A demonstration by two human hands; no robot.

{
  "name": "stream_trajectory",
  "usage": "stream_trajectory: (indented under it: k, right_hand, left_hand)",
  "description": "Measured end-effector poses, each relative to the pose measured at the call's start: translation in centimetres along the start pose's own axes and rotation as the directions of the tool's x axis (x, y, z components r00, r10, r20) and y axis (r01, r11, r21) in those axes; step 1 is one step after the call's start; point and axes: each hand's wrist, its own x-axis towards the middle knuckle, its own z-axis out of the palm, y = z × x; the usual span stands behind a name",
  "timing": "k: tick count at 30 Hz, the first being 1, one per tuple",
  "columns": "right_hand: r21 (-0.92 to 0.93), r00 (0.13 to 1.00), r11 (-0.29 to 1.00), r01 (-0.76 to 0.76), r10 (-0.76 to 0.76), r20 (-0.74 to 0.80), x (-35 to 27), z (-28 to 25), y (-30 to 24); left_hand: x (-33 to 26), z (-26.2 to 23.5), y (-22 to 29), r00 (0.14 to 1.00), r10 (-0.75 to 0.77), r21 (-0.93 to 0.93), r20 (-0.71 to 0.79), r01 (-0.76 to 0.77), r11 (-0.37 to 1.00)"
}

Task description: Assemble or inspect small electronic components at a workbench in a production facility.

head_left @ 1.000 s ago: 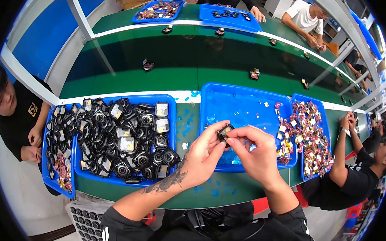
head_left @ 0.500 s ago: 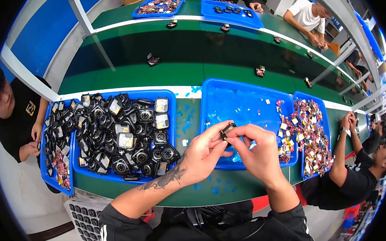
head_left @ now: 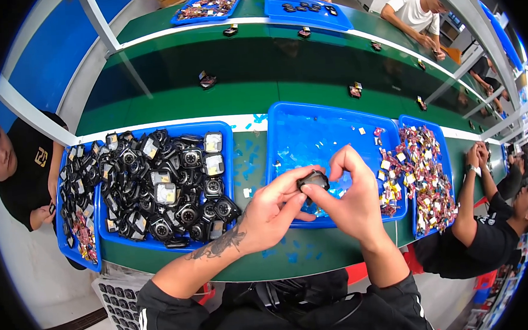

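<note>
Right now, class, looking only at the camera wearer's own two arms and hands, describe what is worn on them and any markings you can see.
Both hands are bare: no gloves, rings or watch show. The left hand joins a forearm bearing a dark inked tattoo near the wrist. The black left sleeve with white stripes is pushed up toward the elbow. The right hand has an unmarked forearm, with a plain black right sleeve also pushed up.

Small pink and yellow packets [head_left: 423,177] heaped in the narrow blue tray [head_left: 448,212] right of centre, spilling into the middle blue tray [head_left: 333,122]. More mixed packets [head_left: 208,5] fill a blue tray at top centre. Square pale screens [head_left: 213,142] among the black devices, left tray.
</note>
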Motion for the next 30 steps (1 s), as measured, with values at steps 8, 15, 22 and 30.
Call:
stream_trajectory:
  k: [8,15,22,30]
  right_hand:
    - [0.491,0.968,0.835,-0.25,0.228,0.106,-2.7,-0.3,1.8]
    - [0.622,0.97,0.747,-0.235,0.222,0.099,-2.4,-1.1,0.8]
    - [0.626,0.967,0.737,-0.255,0.189,0.171,-2.5,-1.4,0.6]
    - [-0.03,0.975,0.979,0.204,-0.2,0.094,-1.7,-2.2,-0.5]
  left_hand:
    - [0.6,0.2,0.6,0.988,0.048,-0.049,-0.144,-0.056,0.997]
    - [0.0,0.0,1.3,0.923,0.379,0.502,-0.068,-0.297,0.812]
    - [0.3,-0.2,0.8,0.805,0.587,0.776,0.089,-0.425,0.466]
    - [0.0,-0.4,1.6,0.993,0.037,0.301,-0.112,-0.002,0.954]
